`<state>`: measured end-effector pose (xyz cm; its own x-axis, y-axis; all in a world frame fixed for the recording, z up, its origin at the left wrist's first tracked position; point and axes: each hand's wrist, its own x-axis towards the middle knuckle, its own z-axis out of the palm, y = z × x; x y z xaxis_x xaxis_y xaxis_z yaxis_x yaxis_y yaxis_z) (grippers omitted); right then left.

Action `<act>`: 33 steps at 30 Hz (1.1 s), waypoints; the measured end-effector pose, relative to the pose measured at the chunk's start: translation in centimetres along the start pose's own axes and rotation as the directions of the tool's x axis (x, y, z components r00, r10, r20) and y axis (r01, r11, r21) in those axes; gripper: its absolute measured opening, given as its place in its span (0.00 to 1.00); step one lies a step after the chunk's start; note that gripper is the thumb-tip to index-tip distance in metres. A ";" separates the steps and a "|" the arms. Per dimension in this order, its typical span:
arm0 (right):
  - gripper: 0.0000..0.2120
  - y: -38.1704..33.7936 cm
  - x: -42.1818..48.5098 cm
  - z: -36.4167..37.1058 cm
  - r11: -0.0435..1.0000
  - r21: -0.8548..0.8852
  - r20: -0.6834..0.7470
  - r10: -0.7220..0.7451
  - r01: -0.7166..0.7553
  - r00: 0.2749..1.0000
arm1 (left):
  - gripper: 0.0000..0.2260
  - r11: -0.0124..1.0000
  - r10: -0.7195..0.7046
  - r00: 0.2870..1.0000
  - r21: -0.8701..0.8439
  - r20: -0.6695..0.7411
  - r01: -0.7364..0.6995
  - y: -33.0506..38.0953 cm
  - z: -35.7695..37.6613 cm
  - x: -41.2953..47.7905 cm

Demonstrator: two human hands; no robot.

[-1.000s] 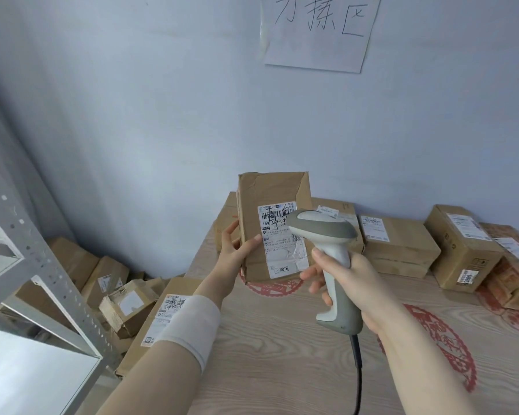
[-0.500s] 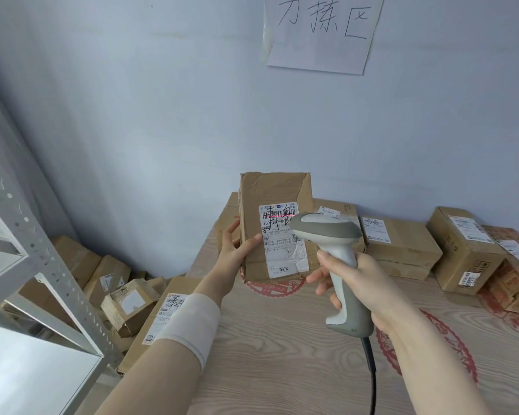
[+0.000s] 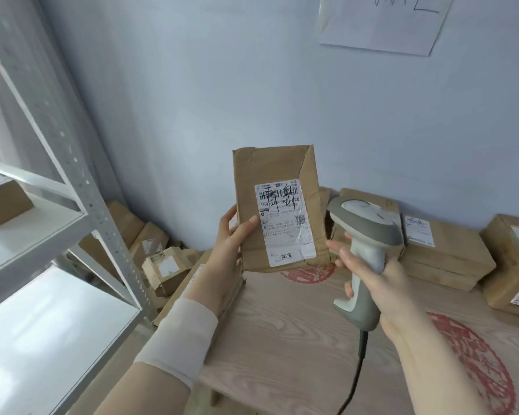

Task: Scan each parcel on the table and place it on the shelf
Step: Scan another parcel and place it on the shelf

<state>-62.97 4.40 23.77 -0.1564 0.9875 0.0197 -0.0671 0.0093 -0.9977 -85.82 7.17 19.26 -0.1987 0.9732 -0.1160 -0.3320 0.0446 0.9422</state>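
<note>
My left hand [image 3: 233, 244] grips a flat brown cardboard parcel [image 3: 274, 169] by its left edge and holds it upright above the wooden table [image 3: 282, 324], its white shipping label [image 3: 283, 223] facing me. My right hand [image 3: 372, 280] grips the handle of a grey and white barcode scanner [image 3: 363, 232], just right of the parcel, its head level with the label's lower half. The scanner's black cable [image 3: 357, 372] hangs down over the table. A white metal shelf [image 3: 42, 235] stands at the left.
More cardboard parcels [image 3: 444, 250] line the table's back edge along the wall, with another [image 3: 516, 262] at the far right. Several boxes [image 3: 165, 265] lie on the floor between shelf and table. One box [image 3: 3, 202] sits on an upper shelf board. A paper sign [image 3: 384, 22] hangs on the wall.
The view has swung left, bringing more of the shelf into sight. The scanner has drawn away to the right of the label; the red scan line on the barcode is gone.
</note>
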 end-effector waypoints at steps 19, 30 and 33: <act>0.14 2.3 -14.9 30.2 0.990 0.134 0.419 -0.011 -0.050 0.908 | 0.24 0.945 0.308 0.840 0.045 -0.447 -0.323 8.0 -24.6 -30.3; 0.12 2.1 -31.8 48.4 0.979 0.056 0.664 0.111 -0.197 0.739 | 0.31 0.904 0.365 0.591 0.123 -0.720 -0.409 11.5 -38.6 -50.8; 0.09 2.4 -35.2 52.4 0.976 0.046 0.751 0.107 -0.213 0.652 | 0.26 0.892 0.369 0.486 0.155 -0.793 -0.425 11.9 -40.9 -55.3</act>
<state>-109.25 -38.60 24.03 -0.8490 0.5264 -0.0454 -0.0773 -0.2086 -0.9749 -116.48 -55.37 24.00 -0.9497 0.3102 0.0421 -0.0691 -0.3390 0.9382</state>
